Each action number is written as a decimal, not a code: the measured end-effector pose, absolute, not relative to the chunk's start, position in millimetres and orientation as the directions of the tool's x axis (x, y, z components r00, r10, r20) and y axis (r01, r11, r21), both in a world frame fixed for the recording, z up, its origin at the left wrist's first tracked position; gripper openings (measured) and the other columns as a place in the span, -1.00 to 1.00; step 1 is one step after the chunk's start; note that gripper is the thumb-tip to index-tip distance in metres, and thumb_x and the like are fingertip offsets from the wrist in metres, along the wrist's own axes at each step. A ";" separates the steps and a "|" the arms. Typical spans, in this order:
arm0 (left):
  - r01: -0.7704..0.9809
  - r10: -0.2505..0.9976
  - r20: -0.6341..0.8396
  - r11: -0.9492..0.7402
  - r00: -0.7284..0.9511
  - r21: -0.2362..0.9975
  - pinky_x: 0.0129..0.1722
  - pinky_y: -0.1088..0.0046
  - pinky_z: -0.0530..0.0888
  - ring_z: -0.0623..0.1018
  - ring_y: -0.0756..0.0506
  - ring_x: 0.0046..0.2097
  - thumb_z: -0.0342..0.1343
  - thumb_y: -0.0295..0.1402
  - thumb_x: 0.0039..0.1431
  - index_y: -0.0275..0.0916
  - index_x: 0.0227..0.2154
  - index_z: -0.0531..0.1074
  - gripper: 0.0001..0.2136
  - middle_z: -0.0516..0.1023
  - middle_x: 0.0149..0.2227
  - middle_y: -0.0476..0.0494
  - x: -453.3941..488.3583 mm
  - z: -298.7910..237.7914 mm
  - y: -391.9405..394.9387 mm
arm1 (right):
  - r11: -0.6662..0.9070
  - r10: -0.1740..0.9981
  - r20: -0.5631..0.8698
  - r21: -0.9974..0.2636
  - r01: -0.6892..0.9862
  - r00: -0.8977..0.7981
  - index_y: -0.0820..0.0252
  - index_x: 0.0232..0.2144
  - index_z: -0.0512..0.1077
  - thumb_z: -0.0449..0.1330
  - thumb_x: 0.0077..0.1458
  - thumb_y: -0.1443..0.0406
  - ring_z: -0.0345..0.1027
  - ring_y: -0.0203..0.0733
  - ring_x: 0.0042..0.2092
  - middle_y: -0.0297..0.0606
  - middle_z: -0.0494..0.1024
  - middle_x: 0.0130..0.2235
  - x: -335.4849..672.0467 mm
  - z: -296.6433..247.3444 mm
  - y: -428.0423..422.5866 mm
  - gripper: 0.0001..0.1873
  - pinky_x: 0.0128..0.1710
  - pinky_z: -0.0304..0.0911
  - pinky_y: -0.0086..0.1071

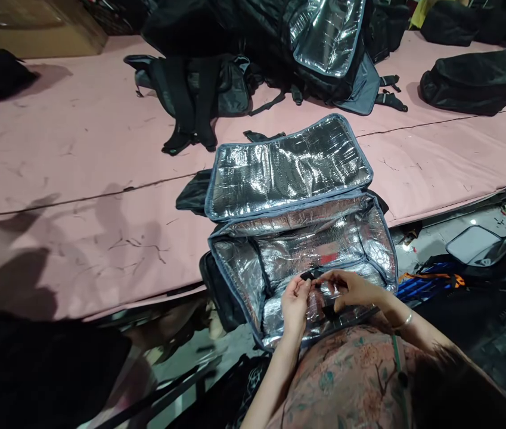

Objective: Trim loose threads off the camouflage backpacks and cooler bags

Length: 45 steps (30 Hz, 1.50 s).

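An insulated bag (259, 310) with a silver foil lining and grey-blue edging lies open against my body, partly over the table's front edge. Its foil-lined lid (288, 170) is folded back onto the table. Over the bag's opening, my left hand (296, 301) pinches a small black strap-like piece (309, 276). My right hand (353, 289) meets it from the other side, fingertips closed at the same piece. Below the right fingers hangs another dark bit, possibly the same strap. The exact shape of the piece is too small to make out.
A long pink-covered table (78, 149) runs across the view. Black bags with straps (196, 89) and another foil-lined bag (328, 42) are piled at the back. A black bag (476, 80) stands at the right, a cardboard box (33, 27) at the back left. More bags (462, 333) lie low at right.
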<state>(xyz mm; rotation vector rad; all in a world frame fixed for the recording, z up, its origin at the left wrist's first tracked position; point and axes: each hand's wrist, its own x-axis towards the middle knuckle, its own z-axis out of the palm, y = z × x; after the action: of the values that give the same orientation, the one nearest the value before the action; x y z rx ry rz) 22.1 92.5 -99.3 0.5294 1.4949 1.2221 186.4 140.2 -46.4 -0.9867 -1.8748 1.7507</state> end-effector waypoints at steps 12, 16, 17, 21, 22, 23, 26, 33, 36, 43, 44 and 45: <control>-0.007 0.938 -0.312 0.315 -0.148 0.949 0.08 0.19 0.25 0.46 -0.15 -0.07 0.07 -0.41 -0.14 -0.19 -0.48 0.52 -0.86 0.53 -0.19 -0.14 24.0 -95.4 87.7 | -0.196 0.827 -0.388 -0.878 0.437 -0.407 0.25 -0.46 0.47 0.19 -0.10 0.34 0.28 -0.34 -0.47 -0.38 0.48 -0.51 177.0 -71.1 132.7 -0.91 -0.45 0.13 -0.49; -0.050 0.939 -0.335 0.332 -0.075 0.942 -0.07 0.29 0.39 0.50 -0.13 -0.12 0.05 -0.31 -0.04 -0.24 -0.26 0.46 -0.74 0.54 -0.17 -0.19 25.5 -87.6 85.6 | -0.143 0.895 -0.325 -0.859 0.491 -0.307 0.23 -0.54 0.43 0.22 -0.15 0.36 0.24 -0.32 -0.45 -0.38 0.44 -0.52 171.8 -71.1 128.7 -0.97 -0.42 0.09 -0.47; -0.056 0.937 -0.341 0.338 -0.071 0.940 -0.12 0.32 0.41 0.51 -0.12 -0.14 0.06 -0.27 -0.03 -0.25 -0.22 0.44 -0.71 0.53 -0.17 -0.20 26.1 -85.9 85.3 | -0.130 0.908 -0.307 -0.854 0.504 -0.285 0.23 -0.55 0.42 0.22 -0.16 0.37 0.23 -0.32 -0.45 -0.38 0.43 -0.52 170.2 -71.4 127.7 -0.97 -0.42 0.08 -0.46; -0.021 0.925 -0.371 0.371 -0.085 0.928 -0.36 0.43 0.44 0.54 -0.08 -0.35 0.17 -0.24 -0.12 -0.27 -0.26 0.43 -0.68 0.56 -0.31 -0.16 30.2 -83.5 84.4 | -0.082 0.971 -0.181 -0.863 0.499 -0.155 0.21 -0.52 0.37 0.13 -0.01 0.29 0.21 -0.29 -0.39 -0.35 0.40 -0.47 171.0 -65.4 129.1 -0.89 -0.37 0.09 -0.44; -0.003 0.919 -0.382 0.383 -0.096 0.924 -0.44 0.45 0.43 0.52 -0.06 -0.43 0.17 -0.23 -0.11 -0.27 -0.29 0.44 -0.69 0.56 -0.38 -0.14 30.5 -83.2 84.2 | -0.065 0.985 -0.133 -0.875 0.480 -0.110 0.21 -0.51 0.36 0.10 0.03 0.26 0.21 -0.29 -0.39 -0.35 0.38 -0.48 174.0 -60.4 130.6 -0.85 -0.36 0.09 -0.44; 0.015 0.913 -0.392 0.396 -0.113 0.918 -0.51 0.46 0.40 0.49 -0.05 -0.50 0.14 -0.21 -0.08 -0.27 -0.31 0.45 -0.72 0.54 -0.46 -0.12 29.9 -82.1 83.8 | -0.049 0.993 -0.091 -0.889 0.456 -0.070 0.21 -0.52 0.35 0.08 0.06 0.24 0.20 -0.29 -0.39 -0.36 0.37 -0.48 178.2 -53.7 131.9 -0.81 -0.37 0.10 -0.44; 0.103 0.907 -0.364 0.391 -0.211 0.915 -0.49 0.44 0.40 0.50 -0.07 -0.47 0.02 -0.20 0.04 -0.24 -0.27 0.45 -0.73 0.53 -0.44 -0.12 20.6 -68.9 79.9 | -0.018 0.999 -0.036 -0.929 0.371 -0.041 0.21 -0.52 0.36 0.03 0.11 0.18 0.21 -0.32 -0.43 -0.36 0.38 -0.49 197.0 -27.4 131.8 -0.73 -0.41 0.11 -0.46; 0.684 0.802 0.305 0.167 -0.513 0.710 -0.24 0.41 0.39 0.48 -0.06 -0.32 0.02 -0.23 0.09 -0.22 -0.26 0.43 -0.77 0.51 -0.29 -0.13 -33.8 10.8 45.3 | 0.024 0.998 0.047 -0.889 0.457 0.039 0.18 -0.37 0.42 0.11 0.08 0.18 0.30 -0.29 -0.38 -0.30 0.46 -0.39 250.4 12.8 111.4 -0.81 -0.39 0.18 -0.45; 0.699 0.832 0.077 0.406 -0.549 0.588 -0.34 0.44 0.37 0.48 -0.07 -0.39 0.06 -0.08 0.01 -0.20 -0.38 0.40 -0.72 0.49 -0.44 -0.06 -56.6 26.6 31.1 | 0.008 0.999 0.031 -0.869 0.494 0.039 0.18 -0.36 0.41 0.11 0.08 0.18 0.32 -0.26 -0.36 -0.28 0.47 -0.39 254.8 13.2 109.1 -0.80 -0.38 0.21 -0.43; 0.733 0.806 -0.410 0.574 -0.428 0.364 -0.49 0.42 0.27 0.48 -0.15 -0.50 -0.10 -0.12 0.05 -0.18 -0.55 0.32 -0.73 0.41 -0.65 -0.05 -82.6 -5.9 16.0 | 0.146 0.912 -0.064 -0.873 0.466 -0.406 0.16 -0.21 0.34 0.11 0.06 0.28 0.34 -0.22 -0.25 -0.26 0.46 -0.27 180.9 12.7 118.6 -0.80 -0.26 0.22 -0.37; 0.686 0.794 -0.413 0.600 -0.446 0.411 -0.49 0.42 0.28 0.47 -0.14 -0.51 -0.10 -0.11 0.04 -0.18 -0.51 0.34 -0.73 0.41 -0.65 -0.04 -84.0 -11.8 13.8 | 0.179 0.872 -0.078 -0.868 0.463 -0.484 0.16 -0.19 0.33 0.12 0.05 0.30 0.33 -0.20 -0.23 -0.25 0.46 -0.24 165.8 9.9 120.0 -0.78 -0.25 0.21 -0.36; 0.623 0.782 -0.408 0.623 -0.471 0.473 -0.49 0.42 0.29 0.47 -0.14 -0.51 -0.08 -0.08 0.02 -0.19 -0.44 0.36 -0.72 0.42 -0.63 -0.03 -84.4 -17.2 11.6 | 0.199 0.832 -0.100 -0.865 0.461 -0.546 0.18 -0.18 0.32 0.12 0.05 0.31 0.33 -0.20 -0.22 -0.23 0.45 -0.24 151.2 5.3 120.7 -0.77 -0.25 0.20 -0.36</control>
<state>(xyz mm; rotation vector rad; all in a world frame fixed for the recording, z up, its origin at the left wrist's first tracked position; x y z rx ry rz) -84.4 11.6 -17.2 1.0972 2.2456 0.3451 151.2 120.7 5.3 -1.2082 -2.0898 1.2917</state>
